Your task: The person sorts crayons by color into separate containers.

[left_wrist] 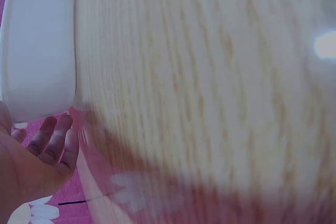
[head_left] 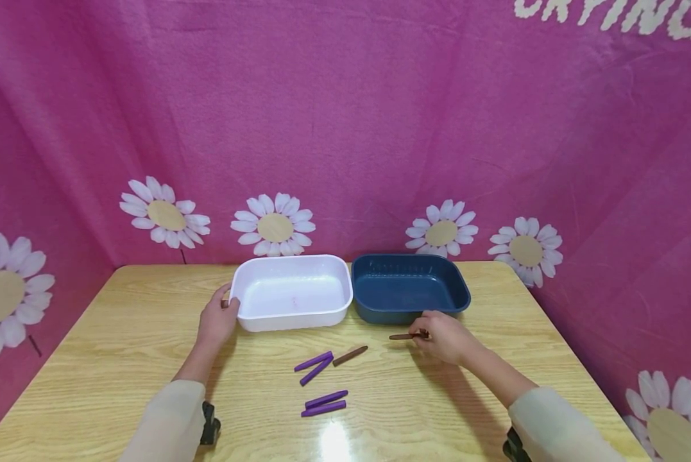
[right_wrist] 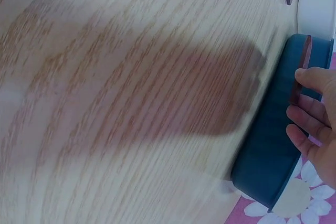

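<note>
My right hand pinches a brown crayon between thumb and fingers, just in front of the dark blue tray. The right wrist view shows the same crayon against the tray's outer wall. At the left end of the white tray, my left hand rests against its side with loosely bent fingers. Another brown crayon lies on the table between the hands. Next to it are two purple crayons, and nearer to me lies another purple pair.
Both trays stand side by side near the back of the wooden table, with nothing visible inside. Behind the table hangs a pink cloth printed with daisies. A bright reflection shows on the table's near part.
</note>
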`<act>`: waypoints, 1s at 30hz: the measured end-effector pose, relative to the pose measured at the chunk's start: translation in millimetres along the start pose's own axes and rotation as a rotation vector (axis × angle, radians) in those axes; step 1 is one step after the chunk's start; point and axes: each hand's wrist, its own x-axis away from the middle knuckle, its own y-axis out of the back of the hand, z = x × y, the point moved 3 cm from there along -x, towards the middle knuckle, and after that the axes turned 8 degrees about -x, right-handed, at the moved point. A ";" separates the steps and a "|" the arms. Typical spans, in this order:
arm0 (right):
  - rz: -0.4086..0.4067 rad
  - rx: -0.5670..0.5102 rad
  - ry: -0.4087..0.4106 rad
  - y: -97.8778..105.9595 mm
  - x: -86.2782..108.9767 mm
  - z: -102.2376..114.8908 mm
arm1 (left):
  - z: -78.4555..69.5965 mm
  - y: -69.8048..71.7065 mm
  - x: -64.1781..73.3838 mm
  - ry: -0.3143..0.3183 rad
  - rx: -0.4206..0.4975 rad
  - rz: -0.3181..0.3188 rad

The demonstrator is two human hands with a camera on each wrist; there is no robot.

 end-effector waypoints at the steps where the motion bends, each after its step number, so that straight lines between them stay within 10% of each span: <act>1: 0.003 0.000 -0.005 0.2 -0.2 0.3 | 0.0 -0.1 0.0 -0.001 0.000 -0.001; 30: 0.026 -0.024 -0.036 -1.8 -10.9 11.3 | -1.2 0.6 1.9 0.003 0.012 -0.006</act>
